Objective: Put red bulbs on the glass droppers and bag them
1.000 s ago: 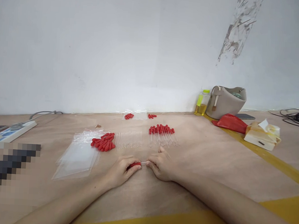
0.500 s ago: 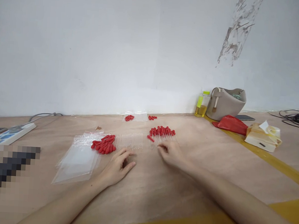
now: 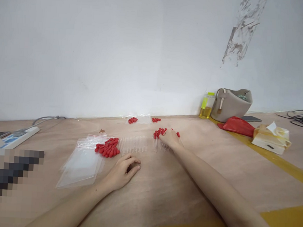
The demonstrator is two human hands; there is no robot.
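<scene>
Red-topped droppers (image 3: pixel 157 133) are laid side by side in a row on the brown table (image 3: pixel 199 205), with the red ends turned toward the wall (image 3: pixel 106 56) and the clear stems pointed back toward the near edge. The long axis of each dropper is thus directed roughly away from the wearer. The right hand (image 3: pixel 170 138) is placed over the right-of-middle part of the row, and its fingers are brought down among the red ends. Whether a dropper is pinched or only touched cannot be made out, since the fingertips are hidden by the hand itself.

The left hand (image 3: pixel 123 170) is rested on the table, nearer the wearer and to the left of the row, well apart from it; its fingers are curled, the thumb is separated from them, and nothing is seen to be held. Just beyond this hand, bare clear tubes (image 3: pixel 133 145) are set out in nearly the same direction as the droppers. Loose red bulbs (image 3: pixel 107 148) are heaped at their left, beside overlapping plastic bags (image 3: pixel 81 162).
</scene>
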